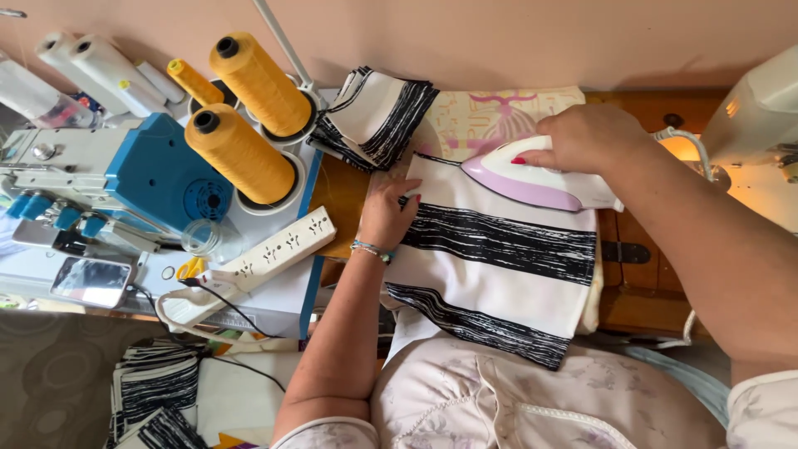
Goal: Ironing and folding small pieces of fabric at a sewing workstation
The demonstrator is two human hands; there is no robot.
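The cloth (499, 266) — white with black streaked bands — lies flat on the board, hanging toward the person. The right hand (582, 137) grips the iron (532, 179) on its top edge; the left hand (386, 208) presses it flat, fingers spread — close enough that the iron's tip could burn them.

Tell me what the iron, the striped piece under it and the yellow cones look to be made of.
Iron: glossy moulded plastic shell, white and lilac, with a sheen; right hand grips it.
Striped piece: woven cloth, matte, white with rough black bands; it lies flat under the left hand.
Yellow cones: wound thread, probably synthetic, with a fine ribbed surface on dark cores.
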